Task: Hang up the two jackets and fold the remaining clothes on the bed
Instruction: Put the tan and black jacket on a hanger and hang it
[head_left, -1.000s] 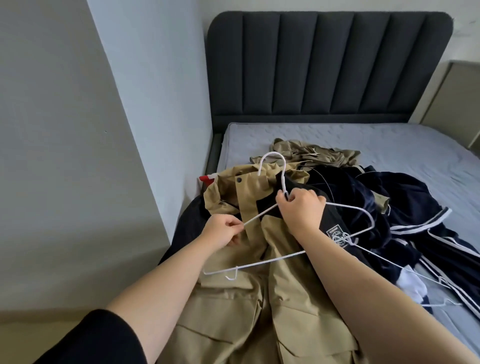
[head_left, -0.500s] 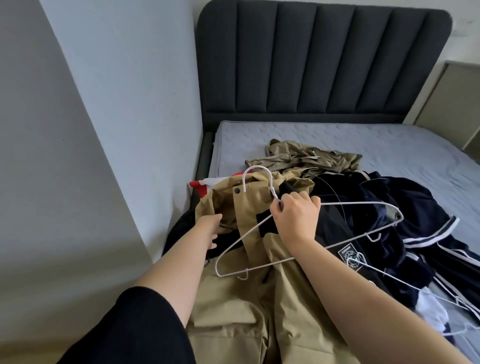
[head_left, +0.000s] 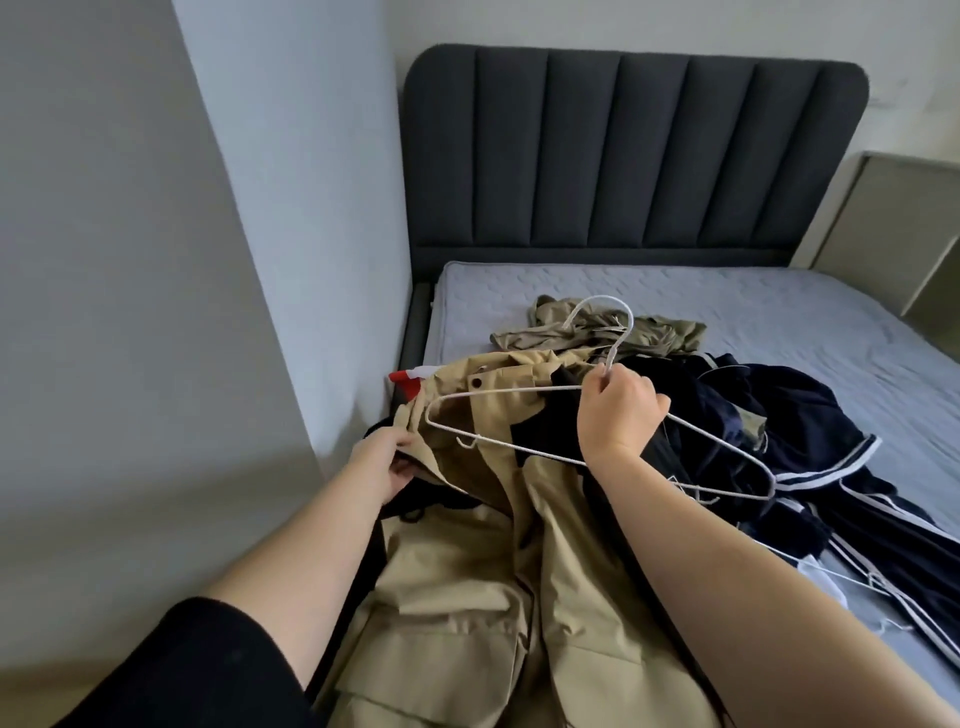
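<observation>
We find no text, label, brand or number that we can read anywhere here. The only likely bearer we make out is a snap button (head_left: 475, 383) on the tan jacket (head_left: 467, 597), and its face is too small to show any lettering.

I count my two hands, left hand (head_left: 382, 467) and right hand (head_left: 618, 415), one white wire hanger (head_left: 519, 447) held up, at least one more white wire hanger (head_left: 852, 577) lying flat, one tan jacket (head_left: 467, 597), one crumpled olive garment (head_left: 670, 332), and one navy white-striped pile (head_left: 810, 410) whose pieces I cannot separate.
</observation>
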